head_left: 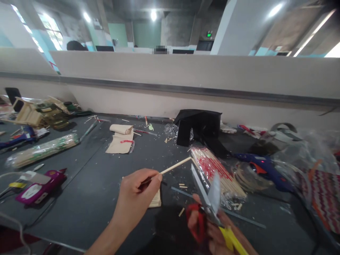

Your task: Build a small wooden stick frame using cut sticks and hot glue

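Observation:
My left hand (138,191) pinches a thin wooden stick (175,165) that points up and to the right. My right hand (216,232), low in the view, grips a pair of scissors (208,198) with red and yellow handles. The blades are parted and point upward, just right of the stick's free end. Small cut stick pieces (182,185) lie on the dark table (101,191) between my hands. A small flat panel of joined sticks (156,201) lies partly hidden behind my left hand.
A clear bag of sticks with red print (216,171) lies right of the scissors, a blue glue gun (262,168) beyond it. A black box (199,127), paper roll (120,138), another stick bundle (42,150), a magenta glue gun (39,187) and a stick model (29,113) lie around.

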Motion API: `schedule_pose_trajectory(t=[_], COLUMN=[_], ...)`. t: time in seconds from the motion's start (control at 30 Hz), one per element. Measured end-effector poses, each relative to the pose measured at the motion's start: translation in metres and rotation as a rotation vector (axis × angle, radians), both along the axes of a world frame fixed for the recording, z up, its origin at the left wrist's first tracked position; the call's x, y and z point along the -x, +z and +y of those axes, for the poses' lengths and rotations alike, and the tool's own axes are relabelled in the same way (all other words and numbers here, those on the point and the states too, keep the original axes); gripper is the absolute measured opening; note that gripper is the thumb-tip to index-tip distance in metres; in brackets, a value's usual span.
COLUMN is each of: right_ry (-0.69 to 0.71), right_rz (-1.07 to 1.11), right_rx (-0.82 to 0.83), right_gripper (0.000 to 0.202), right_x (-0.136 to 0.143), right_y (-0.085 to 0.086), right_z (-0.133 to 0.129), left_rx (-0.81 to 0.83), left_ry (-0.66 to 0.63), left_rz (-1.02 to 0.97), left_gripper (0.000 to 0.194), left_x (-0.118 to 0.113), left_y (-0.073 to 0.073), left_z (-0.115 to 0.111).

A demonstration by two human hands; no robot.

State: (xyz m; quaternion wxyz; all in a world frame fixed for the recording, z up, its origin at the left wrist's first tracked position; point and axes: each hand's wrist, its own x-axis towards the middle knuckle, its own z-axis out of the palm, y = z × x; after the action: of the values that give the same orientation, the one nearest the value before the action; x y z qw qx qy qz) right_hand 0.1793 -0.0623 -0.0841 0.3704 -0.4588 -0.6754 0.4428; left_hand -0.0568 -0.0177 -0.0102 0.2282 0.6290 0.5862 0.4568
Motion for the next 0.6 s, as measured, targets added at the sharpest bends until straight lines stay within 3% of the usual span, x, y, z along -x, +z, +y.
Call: schedule_pose_trajectory(t=[0.2, 0.4, 0.6], right_ry=[-0.058, 0.065, 0.082], right_rz=[-0.189, -0.272, -0.285], right_rx=[-0.282, -0.327, -0.384], right_gripper=[0.040, 0.037, 0.041], right_x=[0.024, 0.036, 0.040], right_y=[0.019, 0.027, 0.027], right_z=[0.013, 0.029, 0.029], left_rx=[-0.030, -0.026, -0.014], left_ry=[-0.062, -0.136, -0.165], left_rz=[-0.019, -0.026, -0.034], left_gripper=[0.021, 0.022, 0.023], left_x=[-0.013, -0.023, -0.026], left_y=[0.004, 0.003, 0.000], left_z=[-0.007, -0.009, -0.011])
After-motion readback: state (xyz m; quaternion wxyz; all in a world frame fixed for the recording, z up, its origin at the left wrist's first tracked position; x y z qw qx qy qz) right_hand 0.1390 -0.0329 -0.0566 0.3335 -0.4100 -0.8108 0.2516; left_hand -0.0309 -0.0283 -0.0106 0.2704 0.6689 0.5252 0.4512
